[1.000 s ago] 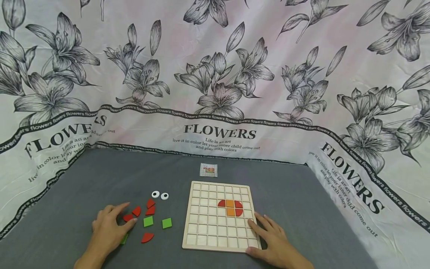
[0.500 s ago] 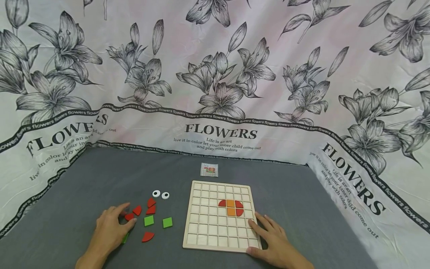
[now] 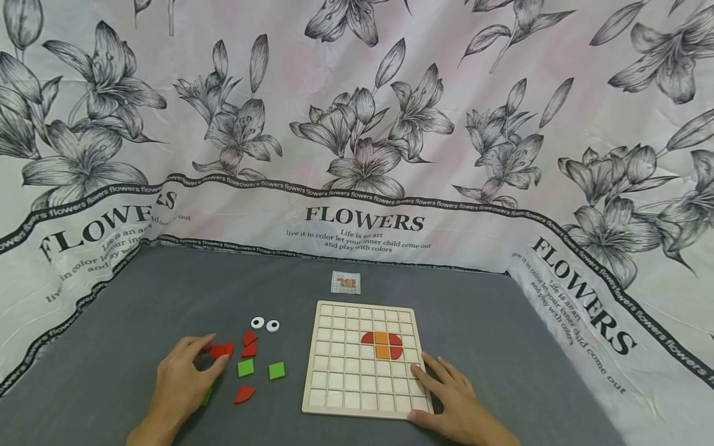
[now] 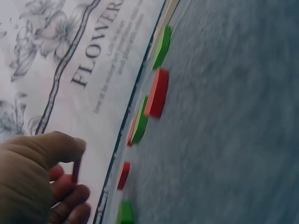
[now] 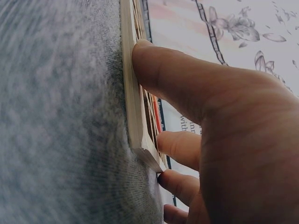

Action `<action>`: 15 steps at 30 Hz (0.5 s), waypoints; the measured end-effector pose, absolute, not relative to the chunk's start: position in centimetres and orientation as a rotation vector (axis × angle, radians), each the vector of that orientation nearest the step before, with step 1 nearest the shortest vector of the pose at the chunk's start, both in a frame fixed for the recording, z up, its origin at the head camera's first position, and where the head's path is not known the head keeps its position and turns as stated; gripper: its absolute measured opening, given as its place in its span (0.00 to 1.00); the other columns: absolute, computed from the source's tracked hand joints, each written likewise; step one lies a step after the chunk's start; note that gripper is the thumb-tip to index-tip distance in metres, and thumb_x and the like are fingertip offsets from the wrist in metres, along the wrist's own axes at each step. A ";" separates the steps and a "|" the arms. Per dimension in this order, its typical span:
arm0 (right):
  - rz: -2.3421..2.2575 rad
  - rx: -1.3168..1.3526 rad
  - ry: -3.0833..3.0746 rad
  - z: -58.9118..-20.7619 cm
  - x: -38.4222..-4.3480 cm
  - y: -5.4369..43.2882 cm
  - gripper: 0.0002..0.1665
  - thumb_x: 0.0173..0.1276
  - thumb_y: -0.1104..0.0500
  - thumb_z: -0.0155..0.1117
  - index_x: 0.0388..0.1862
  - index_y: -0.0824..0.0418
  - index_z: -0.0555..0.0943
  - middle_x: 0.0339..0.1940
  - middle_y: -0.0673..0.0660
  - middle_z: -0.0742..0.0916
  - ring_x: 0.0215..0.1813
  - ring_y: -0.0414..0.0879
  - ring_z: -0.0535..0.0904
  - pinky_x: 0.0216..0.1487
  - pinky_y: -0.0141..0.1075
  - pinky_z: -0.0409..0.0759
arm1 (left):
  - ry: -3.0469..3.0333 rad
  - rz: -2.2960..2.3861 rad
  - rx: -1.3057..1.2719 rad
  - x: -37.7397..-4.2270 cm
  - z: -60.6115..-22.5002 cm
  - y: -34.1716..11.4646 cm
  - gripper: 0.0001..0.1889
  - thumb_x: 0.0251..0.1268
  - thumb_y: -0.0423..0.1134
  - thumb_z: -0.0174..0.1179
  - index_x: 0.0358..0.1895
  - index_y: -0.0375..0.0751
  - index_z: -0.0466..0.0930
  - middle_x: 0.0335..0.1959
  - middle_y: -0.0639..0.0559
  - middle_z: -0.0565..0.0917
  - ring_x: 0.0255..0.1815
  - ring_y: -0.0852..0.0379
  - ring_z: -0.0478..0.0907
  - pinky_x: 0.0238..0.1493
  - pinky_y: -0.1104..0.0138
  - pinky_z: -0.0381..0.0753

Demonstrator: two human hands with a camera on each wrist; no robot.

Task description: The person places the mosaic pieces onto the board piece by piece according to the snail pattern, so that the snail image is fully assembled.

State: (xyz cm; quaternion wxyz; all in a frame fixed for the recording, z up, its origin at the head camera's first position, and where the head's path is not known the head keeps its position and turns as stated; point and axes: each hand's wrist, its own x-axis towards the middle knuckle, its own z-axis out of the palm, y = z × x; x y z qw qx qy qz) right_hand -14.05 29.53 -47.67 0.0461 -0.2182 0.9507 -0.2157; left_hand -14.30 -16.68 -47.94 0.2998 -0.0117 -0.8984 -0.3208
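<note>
My left hand [image 3: 181, 381] pinches a thin red wooden piece [image 4: 77, 170] between thumb and finger, seen edge-on in the left wrist view, raised off the table. Beside it in the head view, red quarter-circle pieces [image 3: 245, 394] and green square tiles [image 3: 246, 367] lie loose on the grey cloth; part of one green tile is hidden by the hand. My right hand [image 3: 460, 402] rests on the right edge of the wooden grid board [image 3: 343, 413], thumb on the near corner rim. Red and orange pieces [image 3: 382, 345] fill several cells of that board.
Two white eye discs [image 3: 264, 324] lie beyond the loose pieces. A small picture card [image 3: 346, 282] sits behind the board. Flower-printed cloth [image 3: 365, 223] walls the grey table on the back and both sides.
My left hand has taken a red piece between its fingertips and lifted it slightly; it now overlaps the neighbouring red piece in view. My right hand and the board stay put.
</note>
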 end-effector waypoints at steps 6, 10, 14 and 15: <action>-0.667 -0.685 2.884 -47.6 -14.1 29.5 0.48 0.61 0.32 0.62 0.72 0.58 0.67 0.74 0.63 0.63 0.71 0.69 0.53 0.58 0.71 0.52 | -2.252 -0.872 -0.141 -14.3 -46.9 -15.2 0.23 0.38 0.31 0.78 0.44 0.32 0.85 0.34 0.51 0.80 0.31 0.51 0.79 0.32 0.68 0.74; -0.682 -0.629 2.841 -47.5 -14.2 29.6 0.48 0.61 0.33 0.62 0.73 0.57 0.66 0.75 0.63 0.61 0.72 0.69 0.51 0.58 0.72 0.50 | -2.184 -0.931 -0.216 -14.5 -46.2 -13.7 0.23 0.36 0.29 0.79 0.43 0.33 0.85 0.33 0.53 0.80 0.30 0.53 0.78 0.32 0.71 0.73; -0.683 -0.610 2.821 -47.3 -14.3 29.6 0.48 0.62 0.33 0.62 0.74 0.57 0.65 0.75 0.62 0.60 0.72 0.70 0.50 0.57 0.72 0.49 | -2.172 -0.974 -0.227 -14.6 -45.7 -12.2 0.23 0.35 0.28 0.79 0.43 0.34 0.86 0.34 0.54 0.80 0.32 0.55 0.79 0.32 0.70 0.74; -0.680 -0.610 2.819 -47.3 -14.3 29.6 0.48 0.62 0.33 0.62 0.74 0.57 0.65 0.75 0.62 0.60 0.72 0.70 0.49 0.57 0.73 0.49 | -2.174 -0.984 -0.227 -14.6 -45.6 -11.8 0.23 0.35 0.28 0.79 0.43 0.34 0.86 0.34 0.55 0.80 0.33 0.56 0.79 0.33 0.70 0.74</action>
